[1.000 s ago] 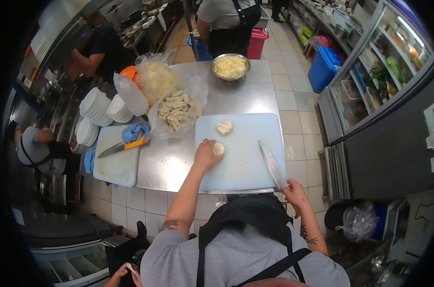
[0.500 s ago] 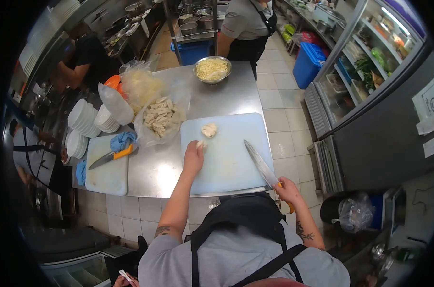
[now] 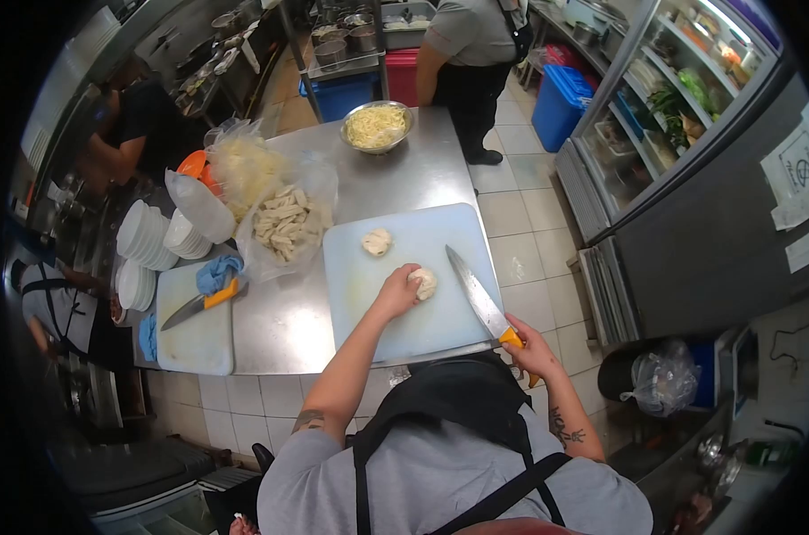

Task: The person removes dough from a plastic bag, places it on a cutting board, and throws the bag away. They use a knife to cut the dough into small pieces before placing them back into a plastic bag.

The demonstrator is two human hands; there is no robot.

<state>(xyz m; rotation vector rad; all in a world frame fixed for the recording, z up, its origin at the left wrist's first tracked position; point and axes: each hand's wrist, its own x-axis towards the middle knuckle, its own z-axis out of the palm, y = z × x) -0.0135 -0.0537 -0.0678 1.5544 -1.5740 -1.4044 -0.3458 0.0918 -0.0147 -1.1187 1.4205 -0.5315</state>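
Observation:
On the pale cutting board point(image 3: 378, 330), my left hand point(image 3: 400, 291) has its fingers round a whitish, roundish piece of food point(image 3: 424, 283). A second whitish piece point(image 3: 376, 242) lies farther back on the board, touched by nothing. My right hand point(image 3: 531, 348) is closed on the handle of a large knife point(image 3: 478, 296) at the board's right edge. The blade points away from me and lies over the board. Left of the board, an open plastic bag holds pale strips of food point(image 3: 282, 221).
A bowl of yellow shreds point(image 3: 376, 127) stands at the table's far end, near a standing person point(image 3: 471, 53). To the left are stacked white dishes point(image 3: 142, 236), a second board point(image 3: 190, 343) with another knife, and blue cloth point(image 3: 217, 275). A glass-door fridge point(image 3: 672, 107) stands right.
My left hand has moved right and nearer to me, with a whitish piece in its fingers. The knife stays in my right hand. The view has shifted slightly.

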